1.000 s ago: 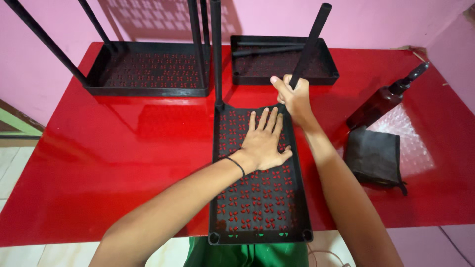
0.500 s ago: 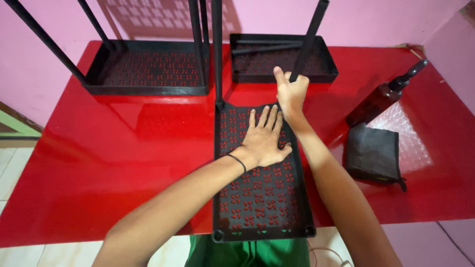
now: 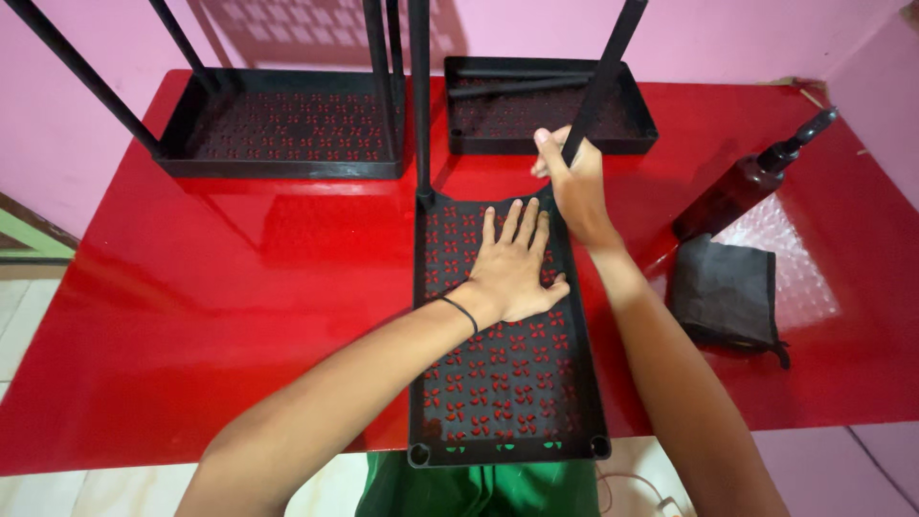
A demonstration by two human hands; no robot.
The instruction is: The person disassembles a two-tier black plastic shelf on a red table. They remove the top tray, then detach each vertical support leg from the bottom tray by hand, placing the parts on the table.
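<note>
1. On the red surface (image 3: pixel 191 278), far left, a black perforated shelf tray (image 3: pixel 278 134) carries upright poles cut off by the top edge.
2. The left hand (image 3: pixel 512 268) lies flat and open on the near tray (image 3: pixel 507 373), holding nothing.
3. The right hand (image 3: pixel 574 182) has its grip closed around a slanted black pole (image 3: pixel 603 77); its foot is hidden, probably at the tray's corner.
4. Far right lie a dark bottle (image 3: pixel 747 182) and a dark pouch (image 3: pixel 723 292).

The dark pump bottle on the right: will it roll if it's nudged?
Probably. The pump bottle lies on its side on the glossy red table, so it could roll or slide. Its round body suggests rolling; the dark cloth pouch beside it might stop it.
</note>
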